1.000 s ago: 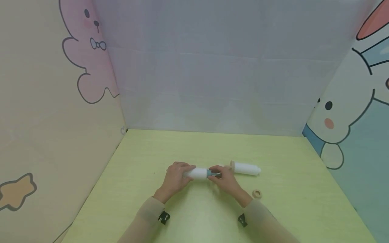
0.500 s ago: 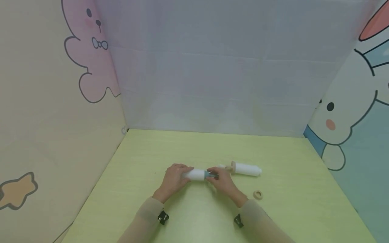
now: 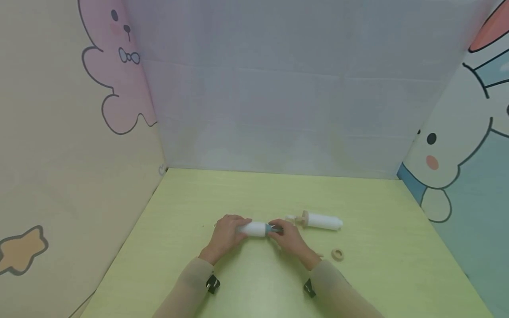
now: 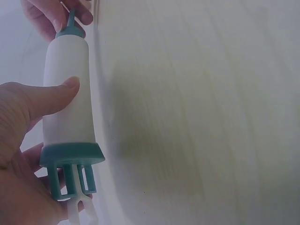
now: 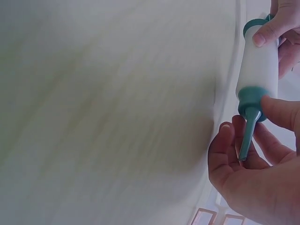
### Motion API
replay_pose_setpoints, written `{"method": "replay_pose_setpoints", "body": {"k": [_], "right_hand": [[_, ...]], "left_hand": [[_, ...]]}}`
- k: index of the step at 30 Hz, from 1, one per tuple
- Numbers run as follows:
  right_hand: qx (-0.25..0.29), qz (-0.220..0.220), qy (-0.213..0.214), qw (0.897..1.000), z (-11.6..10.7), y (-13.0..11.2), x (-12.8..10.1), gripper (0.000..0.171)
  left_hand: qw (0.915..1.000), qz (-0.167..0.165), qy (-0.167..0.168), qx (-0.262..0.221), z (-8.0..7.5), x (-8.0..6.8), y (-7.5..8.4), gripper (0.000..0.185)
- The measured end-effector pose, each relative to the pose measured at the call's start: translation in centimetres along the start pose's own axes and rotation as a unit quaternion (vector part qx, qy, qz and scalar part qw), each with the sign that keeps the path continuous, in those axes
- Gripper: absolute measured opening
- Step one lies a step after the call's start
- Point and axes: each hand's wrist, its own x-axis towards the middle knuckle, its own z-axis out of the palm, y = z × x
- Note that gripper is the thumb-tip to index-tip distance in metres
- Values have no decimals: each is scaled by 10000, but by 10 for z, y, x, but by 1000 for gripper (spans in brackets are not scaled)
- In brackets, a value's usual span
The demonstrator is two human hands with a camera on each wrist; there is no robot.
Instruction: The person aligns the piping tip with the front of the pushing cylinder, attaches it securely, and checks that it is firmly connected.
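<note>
My left hand (image 3: 228,232) grips the white barrel of an icing syringe (image 3: 254,229), lying sideways between my hands. In the left wrist view, the thumb lies along the barrel, and the teal collar (image 4: 72,153) with its grip loops sits at the near end. A white plunger stem (image 4: 76,206) sticks out below it. At the other end my right hand (image 3: 290,237) pinches the teal nozzle cap (image 5: 253,98). The right thumb presses on the cap's side, while the fingers curl around the tapered nozzle (image 5: 247,136).
A second white syringe (image 3: 324,221) with a beige collar (image 3: 305,219) lies on the pale yellow-green table (image 3: 381,265) behind and right of my right hand. Nearer sits a beige ring (image 3: 337,254). Walls with cartoon drawings (image 3: 441,154) stand around the table.
Both hands have shifted slightly left with the syringe. My right fingers have changed position a little on the nozzle cap. More of the second syringe's plunger end shows.
</note>
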Motion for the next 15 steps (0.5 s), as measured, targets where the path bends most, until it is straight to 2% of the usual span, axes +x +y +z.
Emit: {"method": "replay_pose_setpoints", "body": {"k": [4, 15], "right_hand": [[-117, -29, 11, 9999, 2, 0, 0, 30], [-220, 229, -54, 9995, 3, 0, -1, 29]], "left_hand": [[10000, -39, -39, -37, 1, 0, -1, 43], [9997, -91, -178, -168, 2, 1, -2, 44]]}}
